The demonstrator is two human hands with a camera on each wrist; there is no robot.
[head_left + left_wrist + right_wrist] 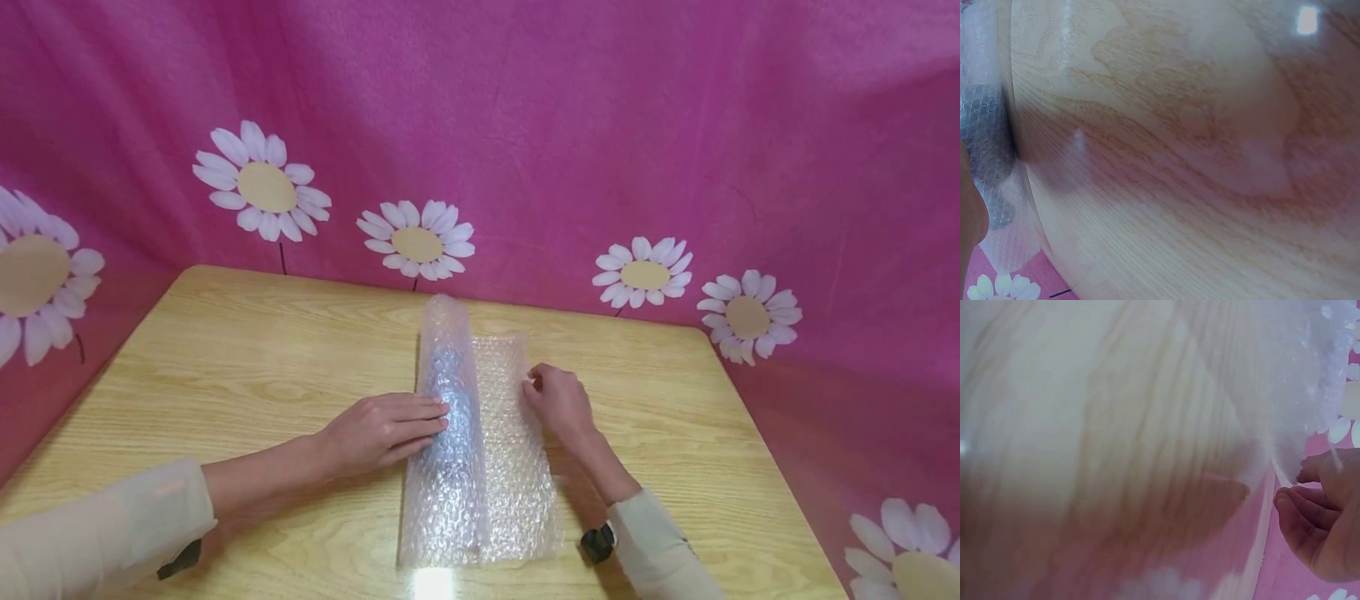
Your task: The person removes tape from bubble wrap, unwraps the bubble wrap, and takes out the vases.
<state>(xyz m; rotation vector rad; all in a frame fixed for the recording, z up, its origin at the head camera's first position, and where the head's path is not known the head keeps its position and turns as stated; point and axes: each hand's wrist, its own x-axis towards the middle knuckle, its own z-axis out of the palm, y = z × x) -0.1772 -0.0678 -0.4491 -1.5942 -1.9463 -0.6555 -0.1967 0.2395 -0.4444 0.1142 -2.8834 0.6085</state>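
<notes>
A sheet of clear bubble wrap lies on the table, its left part rolled into a long tube. Something dark or bluish shows through the layers; its kind is hidden. My left hand rests on the tube's left side, fingers fairly straight across its top. Only a sliver of that hand enters the left wrist view. At the sheet's right edge, my right hand pinches the wrap between thumb and fingers. The right wrist view shows the same pinch by the hand on the thin edge.
The wood-grain table stretches out on both sides of the wrap. Behind it and along its sides hangs a pink cloth with large white daisies. A black device sits at the right wrist, another at the left.
</notes>
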